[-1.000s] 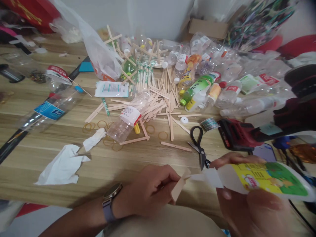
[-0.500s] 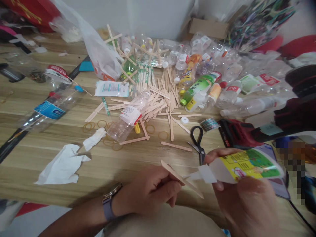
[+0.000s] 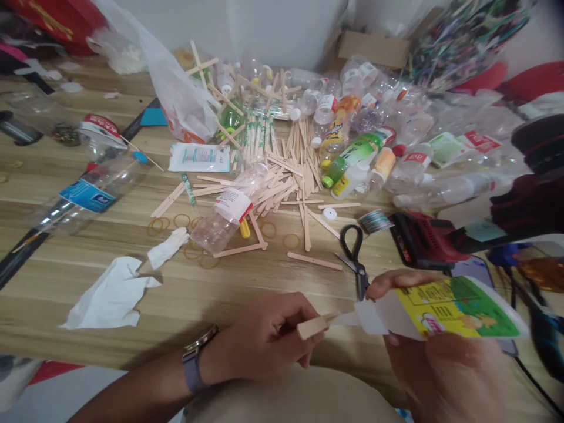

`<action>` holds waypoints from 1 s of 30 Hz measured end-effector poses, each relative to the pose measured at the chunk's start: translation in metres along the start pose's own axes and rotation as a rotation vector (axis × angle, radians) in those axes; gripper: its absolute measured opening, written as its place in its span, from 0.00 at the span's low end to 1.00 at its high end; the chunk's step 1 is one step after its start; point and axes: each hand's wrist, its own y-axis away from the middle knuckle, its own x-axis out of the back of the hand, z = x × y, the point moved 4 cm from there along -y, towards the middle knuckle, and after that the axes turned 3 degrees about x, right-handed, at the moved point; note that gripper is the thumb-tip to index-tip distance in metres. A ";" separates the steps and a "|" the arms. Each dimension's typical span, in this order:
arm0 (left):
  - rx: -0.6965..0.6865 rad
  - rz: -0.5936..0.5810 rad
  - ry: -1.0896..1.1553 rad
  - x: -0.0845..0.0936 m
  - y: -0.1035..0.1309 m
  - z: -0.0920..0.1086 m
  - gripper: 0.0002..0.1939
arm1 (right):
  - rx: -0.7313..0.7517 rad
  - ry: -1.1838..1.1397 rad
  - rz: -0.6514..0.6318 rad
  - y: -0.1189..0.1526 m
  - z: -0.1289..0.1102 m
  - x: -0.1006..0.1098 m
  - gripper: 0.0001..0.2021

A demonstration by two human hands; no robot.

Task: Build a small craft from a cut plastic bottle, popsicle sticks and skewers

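soft, rather dim indoor light across the tabletop (image 3: 247,276), and there's a faint shadow along the left forearm (image 3: 145,388) at the near edge! small glints on the clear bottle (image 3: 88,195) by the left edge; the right hand (image 3: 447,367) is smeared, the far corners look stretched and hazy, the middle crisper.

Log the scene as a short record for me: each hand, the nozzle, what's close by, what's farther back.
Left hand: pinches a stick in its fingers
Right hand: grips a squeeze bottle, tipped sideways
Nozzle: points at the stick; contact unclear
Beyond right hand: scissors, red-and-black power tool
Left side: crumpled tissue
Farther back: stick pile, plastic bottles
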 end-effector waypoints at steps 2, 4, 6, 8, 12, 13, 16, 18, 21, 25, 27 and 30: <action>-0.014 0.017 -0.022 0.000 0.000 0.002 0.11 | -0.004 0.030 0.016 0.001 0.000 0.001 0.12; -0.054 0.040 -0.062 0.001 0.000 0.005 0.10 | -0.017 0.058 0.029 0.002 0.000 0.002 0.11; -0.091 0.073 -0.137 0.002 0.000 0.007 0.08 | -0.011 0.050 0.017 0.003 -0.001 0.002 0.10; -0.124 0.116 -0.220 0.003 0.000 0.009 0.09 | 0.004 0.035 -0.005 0.003 -0.002 0.000 0.11; -0.170 0.164 -0.300 0.005 0.001 0.011 0.09 | 0.006 0.054 0.038 0.002 -0.005 -0.001 0.10; -0.174 0.164 -0.302 0.005 0.001 0.011 0.10 | 0.008 0.049 0.046 0.002 -0.006 -0.001 0.10; -0.180 0.165 -0.297 0.004 0.001 0.010 0.09 | 0.032 0.055 0.051 0.003 -0.008 0.000 0.11; -0.198 0.171 -0.314 0.004 0.002 0.011 0.08 | 0.048 0.105 0.068 0.004 -0.008 0.001 0.12; -0.230 0.180 -0.348 0.004 0.002 0.012 0.08 | 0.064 0.128 0.085 0.005 -0.008 0.000 0.10; -0.222 0.186 -0.332 0.004 0.003 0.013 0.08 | 0.026 0.160 0.055 0.006 -0.005 0.000 0.11; -0.214 0.175 -0.304 0.004 0.003 0.013 0.08 | 0.008 0.180 0.052 0.006 -0.003 0.004 0.12; -0.168 0.123 -0.194 0.004 0.002 0.010 0.09 | -0.006 0.147 0.061 0.006 0.002 0.010 0.12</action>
